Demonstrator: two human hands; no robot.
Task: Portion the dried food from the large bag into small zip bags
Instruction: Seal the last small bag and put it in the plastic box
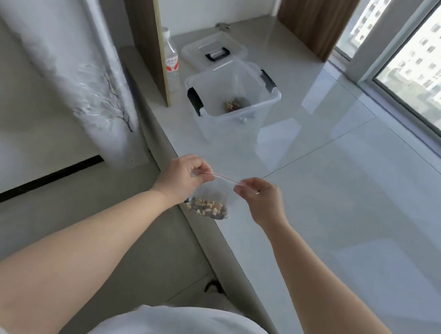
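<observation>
A small clear zip bag (213,198) with a red zip strip hangs between my hands over the edge of the white sill (348,213). Mixed dried food lies in its bottom. My left hand (183,178) pinches the left end of the zip strip. My right hand (261,199) pinches the right end, and the strip is stretched flat between them. Farther back stands a clear plastic storage box (231,103) with black latches. Inside it is the large clear bag (238,90), with a little dried food at its bottom.
The box's lid (216,50) lies flat behind the box. A water bottle (172,61) stands against a wooden panel (148,29) at the left. A window (439,70) runs along the right. A grey curtain (74,47) hangs at the left.
</observation>
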